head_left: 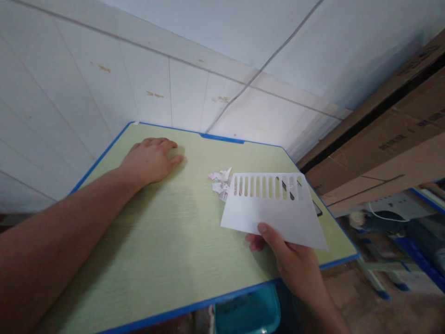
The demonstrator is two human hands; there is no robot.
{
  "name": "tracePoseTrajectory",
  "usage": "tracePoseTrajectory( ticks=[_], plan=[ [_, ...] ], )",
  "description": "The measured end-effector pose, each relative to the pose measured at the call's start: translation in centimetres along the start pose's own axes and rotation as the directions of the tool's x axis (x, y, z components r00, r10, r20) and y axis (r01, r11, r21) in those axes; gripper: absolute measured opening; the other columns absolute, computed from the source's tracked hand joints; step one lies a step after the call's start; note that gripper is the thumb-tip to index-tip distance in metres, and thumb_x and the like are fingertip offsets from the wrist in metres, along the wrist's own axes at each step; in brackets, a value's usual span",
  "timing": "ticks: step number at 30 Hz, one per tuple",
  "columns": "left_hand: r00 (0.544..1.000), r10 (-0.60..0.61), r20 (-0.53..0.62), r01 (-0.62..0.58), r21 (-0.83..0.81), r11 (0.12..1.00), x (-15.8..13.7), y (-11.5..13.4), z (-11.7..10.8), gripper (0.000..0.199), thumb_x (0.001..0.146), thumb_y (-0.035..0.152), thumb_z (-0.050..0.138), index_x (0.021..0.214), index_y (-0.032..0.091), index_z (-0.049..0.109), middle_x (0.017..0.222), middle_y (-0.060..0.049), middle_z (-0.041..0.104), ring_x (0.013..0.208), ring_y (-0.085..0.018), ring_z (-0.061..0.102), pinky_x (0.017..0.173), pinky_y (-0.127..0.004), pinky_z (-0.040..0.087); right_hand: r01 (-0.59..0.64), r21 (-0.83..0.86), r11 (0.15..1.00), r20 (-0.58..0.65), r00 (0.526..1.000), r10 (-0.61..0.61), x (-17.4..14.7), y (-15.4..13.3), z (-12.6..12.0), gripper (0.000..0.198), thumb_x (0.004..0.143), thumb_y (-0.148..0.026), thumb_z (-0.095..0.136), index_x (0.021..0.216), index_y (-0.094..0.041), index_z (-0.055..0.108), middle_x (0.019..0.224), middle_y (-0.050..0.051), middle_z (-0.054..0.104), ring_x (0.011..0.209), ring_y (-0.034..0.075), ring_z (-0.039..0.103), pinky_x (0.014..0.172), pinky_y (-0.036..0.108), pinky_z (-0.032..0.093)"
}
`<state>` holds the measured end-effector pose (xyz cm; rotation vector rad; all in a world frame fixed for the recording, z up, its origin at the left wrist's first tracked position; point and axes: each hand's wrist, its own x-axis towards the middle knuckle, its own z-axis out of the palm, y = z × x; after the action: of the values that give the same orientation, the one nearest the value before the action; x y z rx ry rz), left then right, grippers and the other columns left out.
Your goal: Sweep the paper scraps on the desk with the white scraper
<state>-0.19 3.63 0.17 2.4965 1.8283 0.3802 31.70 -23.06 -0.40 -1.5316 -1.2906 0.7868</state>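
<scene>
My right hand grips a flat white slotted panel by its near edge, thumb on top and fingers underneath. A row of long slots runs along the panel's far side. Torn, crumpled paper scraps lie on the table by the panel's left corner and show partly through its slots. Far to the left, my left hand rests palm down on the pale green table, holding nothing, its thumb apart from the bent fingers. A dark-edged flat object lies mostly hidden beneath the panel.
The table has a blue rim and stands against a white panelled wall. A grey cable runs down the wall to the back edge. Large cardboard boxes lean at the right. Below the near edge is a teal bin.
</scene>
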Motion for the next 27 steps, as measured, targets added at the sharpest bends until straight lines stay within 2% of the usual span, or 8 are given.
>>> tracePoseTrajectory(
  ticks=[5,10,14,18,27],
  plan=[
    [1.0,-0.005,-0.01,0.005,-0.015,1.0,0.2,-0.3,0.2,0.071,0.115,0.063,0.047,0.168,0.025,0.073,0.177,-0.018,0.07,0.168,-0.045,0.059,0.139,-0.058,0.046,0.006,0.037,0.999,-0.077,0.997,-0.003,-0.4,-0.4,0.6,0.042,0.111,-0.053,0.082,0.079,-0.027,0.091,0.078,0.01,0.088,0.071,0.03,0.084,0.072,0.04,0.072],
    [1.0,-0.007,0.009,0.007,-0.005,1.0,0.3,-0.3,0.2,0.076,0.114,0.066,0.046,0.17,0.021,0.071,0.178,-0.018,0.069,0.168,-0.044,0.059,0.139,-0.055,0.044,-0.008,0.013,1.0,-0.013,1.0,0.008,-1.0,-0.2,1.0,0.044,0.111,-0.056,0.083,0.077,-0.029,0.089,0.08,0.01,0.089,0.077,0.031,0.087,0.076,0.041,0.075],
    [1.0,0.002,0.01,-0.002,0.007,1.0,0.2,-0.1,0.1,0.079,0.114,0.066,0.04,0.17,0.018,0.07,0.177,-0.019,0.069,0.168,-0.044,0.058,0.138,-0.055,0.043,-0.006,0.008,1.0,-0.027,1.0,0.007,-1.4,-0.3,1.2,0.044,0.11,-0.055,0.083,0.075,-0.03,0.089,0.08,0.01,0.09,0.078,0.032,0.087,0.076,0.041,0.075],
    [1.0,-0.013,0.015,0.013,-0.003,1.0,0.1,0.1,0.0,0.078,0.114,0.067,0.041,0.169,0.019,0.071,0.178,-0.018,0.068,0.169,-0.044,0.057,0.138,-0.055,0.043,-0.02,0.018,1.0,-0.058,0.998,0.021,-1.4,-0.4,1.3,0.045,0.111,-0.055,0.081,0.076,-0.027,0.089,0.079,0.011,0.089,0.075,0.031,0.086,0.075,0.041,0.074],
    [1.0,-0.01,0.012,0.01,-0.005,1.0,0.2,-0.1,0.0,0.076,0.116,0.067,0.042,0.168,0.021,0.071,0.181,-0.019,0.066,0.17,-0.045,0.057,0.138,-0.057,0.045,-0.042,0.088,0.995,0.016,0.999,0.04,-1.2,0.4,2.1,0.042,0.108,-0.057,0.084,0.082,-0.024,0.092,0.08,0.011,0.088,0.074,0.028,0.082,0.077,0.041,0.072]
  ],
)
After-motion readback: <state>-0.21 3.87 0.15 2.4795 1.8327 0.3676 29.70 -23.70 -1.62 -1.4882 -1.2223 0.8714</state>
